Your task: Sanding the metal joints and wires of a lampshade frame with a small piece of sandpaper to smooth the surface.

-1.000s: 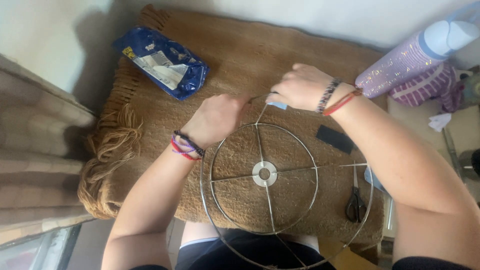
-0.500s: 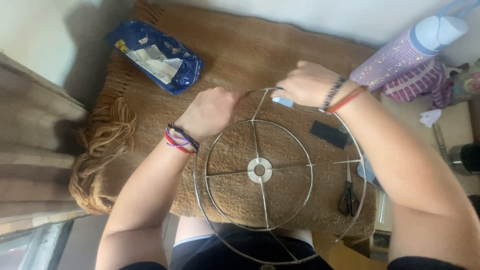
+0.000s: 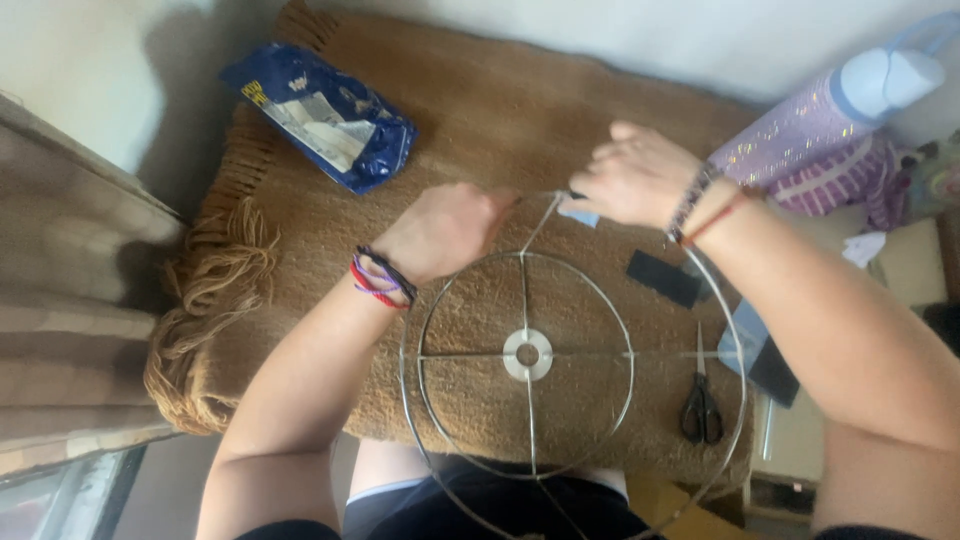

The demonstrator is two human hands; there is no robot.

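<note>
A round wire lampshade frame (image 3: 527, 354) with two rings, four spokes and a white hub lies over a brown woven mat (image 3: 480, 120). My left hand (image 3: 445, 230), with coloured bracelets at the wrist, is closed on the frame's top edge. Just to its right, my right hand (image 3: 635, 180) pinches the same part of the wire and a small pale blue piece (image 3: 578, 212). Whatever lies between the fingertips is too small to make out.
A blue plastic packet (image 3: 325, 115) lies at the mat's upper left. Black-handled scissors (image 3: 700, 405) and a flat black rectangle (image 3: 665, 278) rest right of the frame. A purple glittery bottle with a white cap (image 3: 820, 115) lies at upper right. The mat's fringe (image 3: 215, 290) hangs left.
Both hands stay at the top of the frame; the right hand has shifted slightly up and right. The view has drifted a little.
</note>
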